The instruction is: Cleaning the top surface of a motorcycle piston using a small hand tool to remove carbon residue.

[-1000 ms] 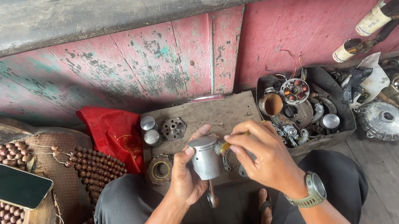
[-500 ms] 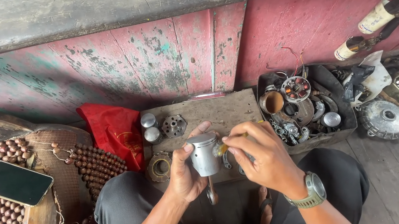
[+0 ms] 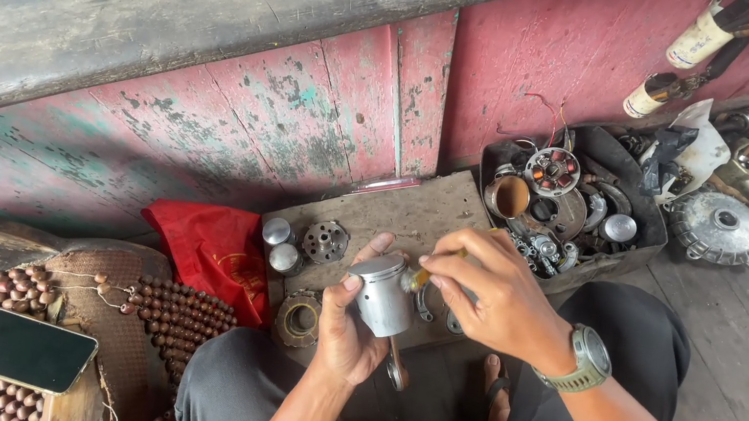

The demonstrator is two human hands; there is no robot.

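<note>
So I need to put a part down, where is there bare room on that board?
The wooden board is bare along its back, between the perforated disc and the parts tray. Its left end is crowded with two round caps and a ring.

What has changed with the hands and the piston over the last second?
Very little. The left hand still grips the metal piston, rod hanging below, and the right hand still holds a small yellow-handled tool against its side. The red cloth, phone and parts tray stayed put.
</note>
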